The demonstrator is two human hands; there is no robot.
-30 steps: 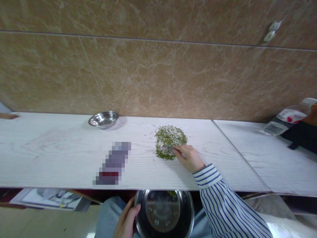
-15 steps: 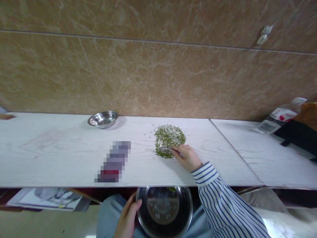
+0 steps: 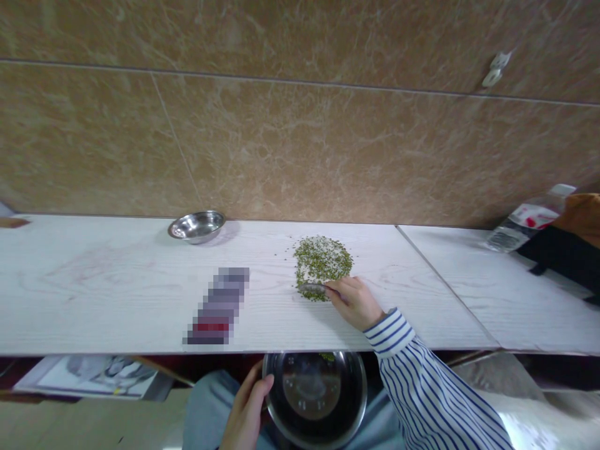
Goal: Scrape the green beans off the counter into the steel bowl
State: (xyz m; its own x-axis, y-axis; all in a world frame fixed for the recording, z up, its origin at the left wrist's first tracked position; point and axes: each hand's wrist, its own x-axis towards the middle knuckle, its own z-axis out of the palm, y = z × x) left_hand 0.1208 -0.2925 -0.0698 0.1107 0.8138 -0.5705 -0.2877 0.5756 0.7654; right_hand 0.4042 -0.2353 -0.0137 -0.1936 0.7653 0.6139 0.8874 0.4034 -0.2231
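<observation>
Small green beans that look like mung beans (image 3: 323,256) lie scattered in a rough patch on the white table. In my right hand (image 3: 356,303) is a metal spoon (image 3: 312,288), pinched by its handle; its head rests among the beans on the near side of the patch. My left hand (image 3: 247,406) grips the left rim of a steel basin (image 3: 312,431), thumb over the edge. The basin sits at my lap just below the table's front edge, with a few green beans inside near its far wall.
A small steel bowl (image 3: 197,228) stands by the wall. Left of the beans lies a blurred-out flat object (image 3: 218,306). A clear plastic bottle (image 3: 527,222) and a dark bag (image 3: 562,253) lie on the right. An open compartment with papers (image 3: 94,375) is under the table.
The spoon has moved slightly toward me through the near beans, and its head now lies flatter. My left hand and the basin have shifted a little to the right.
</observation>
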